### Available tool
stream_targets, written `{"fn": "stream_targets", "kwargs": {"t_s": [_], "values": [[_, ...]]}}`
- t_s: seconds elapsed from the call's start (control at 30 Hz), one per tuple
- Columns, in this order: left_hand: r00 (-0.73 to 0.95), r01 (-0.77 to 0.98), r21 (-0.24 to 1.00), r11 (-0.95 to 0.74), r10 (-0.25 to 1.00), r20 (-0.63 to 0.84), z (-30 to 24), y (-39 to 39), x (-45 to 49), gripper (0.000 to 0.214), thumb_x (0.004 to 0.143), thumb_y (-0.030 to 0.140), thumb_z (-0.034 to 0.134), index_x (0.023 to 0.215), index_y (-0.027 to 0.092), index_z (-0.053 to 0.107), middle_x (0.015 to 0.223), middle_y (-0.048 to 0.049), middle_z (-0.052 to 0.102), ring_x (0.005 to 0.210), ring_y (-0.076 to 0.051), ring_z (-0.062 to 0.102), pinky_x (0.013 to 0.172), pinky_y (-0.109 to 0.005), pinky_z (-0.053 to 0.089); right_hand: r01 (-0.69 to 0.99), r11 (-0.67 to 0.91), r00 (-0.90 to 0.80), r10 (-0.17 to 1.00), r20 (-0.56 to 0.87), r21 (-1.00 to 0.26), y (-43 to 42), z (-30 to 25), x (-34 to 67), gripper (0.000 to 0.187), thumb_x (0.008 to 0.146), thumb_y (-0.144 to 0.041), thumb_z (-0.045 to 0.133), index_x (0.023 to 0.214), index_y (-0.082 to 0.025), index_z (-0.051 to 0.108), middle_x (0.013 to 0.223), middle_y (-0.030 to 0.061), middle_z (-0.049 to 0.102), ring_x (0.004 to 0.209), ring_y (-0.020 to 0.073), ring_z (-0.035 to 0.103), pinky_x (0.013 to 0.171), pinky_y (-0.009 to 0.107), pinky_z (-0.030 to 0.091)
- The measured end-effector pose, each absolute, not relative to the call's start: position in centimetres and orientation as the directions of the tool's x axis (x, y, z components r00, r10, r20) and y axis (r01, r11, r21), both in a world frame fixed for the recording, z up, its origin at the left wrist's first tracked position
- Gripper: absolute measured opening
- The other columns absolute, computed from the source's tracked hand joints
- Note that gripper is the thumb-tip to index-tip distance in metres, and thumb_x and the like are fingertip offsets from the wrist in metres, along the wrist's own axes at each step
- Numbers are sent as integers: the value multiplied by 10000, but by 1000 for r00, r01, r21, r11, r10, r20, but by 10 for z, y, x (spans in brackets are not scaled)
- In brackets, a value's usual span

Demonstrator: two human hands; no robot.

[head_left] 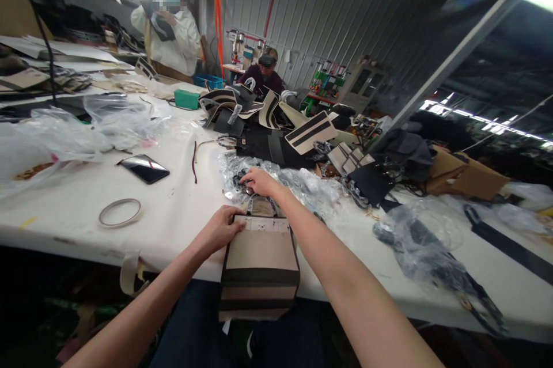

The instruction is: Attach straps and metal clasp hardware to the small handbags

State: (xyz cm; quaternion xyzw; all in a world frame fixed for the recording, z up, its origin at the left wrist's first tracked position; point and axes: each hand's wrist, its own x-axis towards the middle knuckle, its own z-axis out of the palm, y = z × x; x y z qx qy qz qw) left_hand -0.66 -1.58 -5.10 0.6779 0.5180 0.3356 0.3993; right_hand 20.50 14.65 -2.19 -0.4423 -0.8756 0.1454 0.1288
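My left hand [227,225] grips the upper left edge of a beige and black handbag body [261,253], thumb on its face. The bag overhangs the table's front edge above my lap, with a dark handle loop at its top. Beyond it, my right hand [259,182] reaches into a clear plastic bag [298,186] holding small dark shiny pieces [242,179]. The right fingers are bent together among these pieces; what is between them, if anything, is hidden.
On the white table [181,201] lie a phone [144,169], a tape roll [120,212] and a dark red strip [194,163]. Bag parts [311,132] pile up ahead. Plastic-wrapped straps [427,247] lie right. Two people [170,40] are across the table.
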Motion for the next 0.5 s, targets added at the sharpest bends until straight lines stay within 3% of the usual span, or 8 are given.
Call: {"fn": "stream_targets", "kwargs": {"t_s": [0.17,0.33,0.4,0.5], "values": [[229,392,914,-99,973,7,-54,-14,-8,534,780,497,726,1180,171,863,1309,-156,769,1209,-378,703,1110,-467,526,727,560,-566,816,115,-396,154,-24,206,255,904,-40,799,1066,-202,911,1134,59,733,991,184,687,1002,273,510],[265,311,950,-5,961,-81,-48,-15,-10,584,751,544,770,1188,167,857,1290,-151,779,1123,-362,715,955,-427,553,774,473,-467,875,125,-421,150,-14,204,129,821,-73,916,844,-191,870,1014,41,801,878,169,702,874,248,515],[289,269,962,45,949,-125,-43,-16,-10,598,734,545,792,1184,156,852,1146,-129,805,1044,-340,718,878,-398,543,816,392,-346,920,182,-425,143,-5,206,106,877,-87,867,849,-189,859,973,53,822,891,194,723,869,269,517],[317,204,971,124,930,-186,-38,-18,-9,621,678,546,842,1149,141,847,976,-88,796,940,-304,707,814,-368,516,856,264,-132,943,306,-443,117,10,213,139,1020,-162,723,1010,-189,860,1042,91,846,980,236,754,910,315,528]]}}
